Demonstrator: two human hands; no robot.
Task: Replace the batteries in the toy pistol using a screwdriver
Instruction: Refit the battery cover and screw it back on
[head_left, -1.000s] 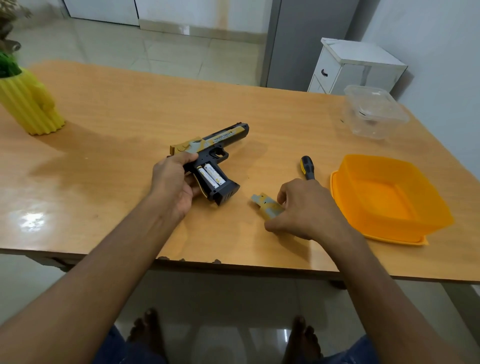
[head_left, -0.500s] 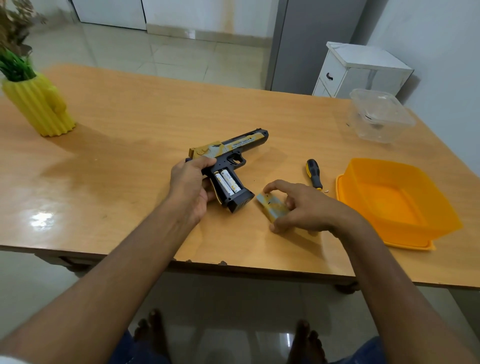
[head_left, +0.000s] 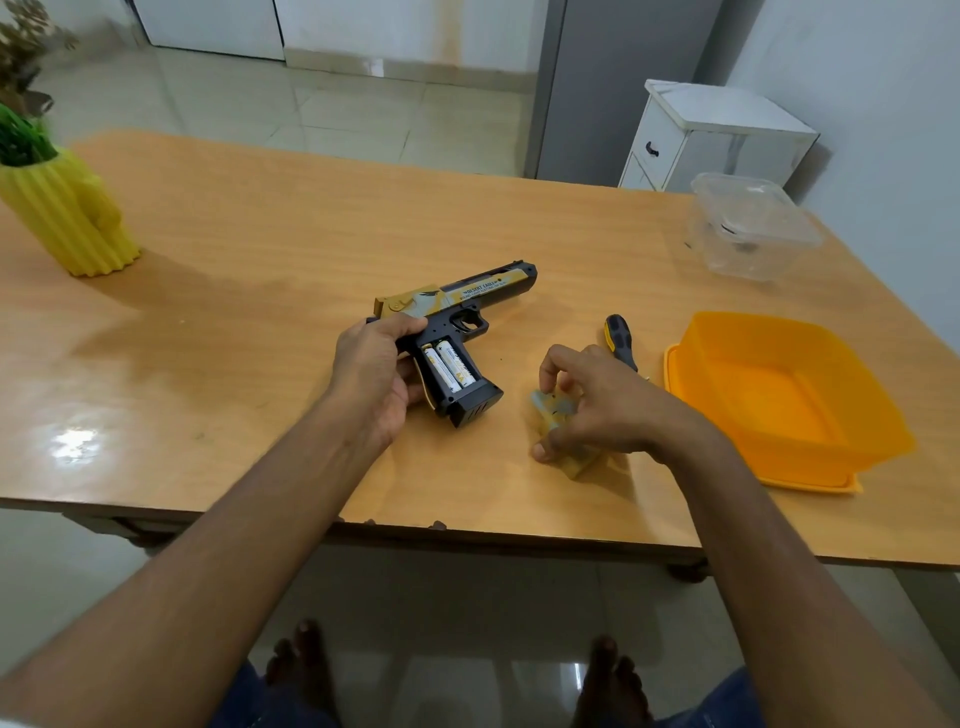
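A black and gold toy pistol (head_left: 467, 296) lies on its side on the wooden table (head_left: 260, 270), barrel pointing right. Its grip compartment is uncovered and shows two white batteries (head_left: 448, 367). My left hand (head_left: 375, 368) grips the back of the pistol's grip. My right hand (head_left: 592, 405) pinches the gold and grey battery cover (head_left: 551, 413) between thumb and fingers, just above the table; the cover is blurred. A black and yellow screwdriver (head_left: 619, 340) lies on the table just beyond my right hand.
An orange tub (head_left: 779, 395) stands at the right, close to my right wrist. A clear plastic container (head_left: 753, 228) stands at the far right. A yellow ribbed plant pot (head_left: 67, 218) stands at the far left. The table's near edge runs below my forearms.
My right hand has closed its fingers round the battery cover and lifted it slightly off the table. My left hand still holds the pistol in place.
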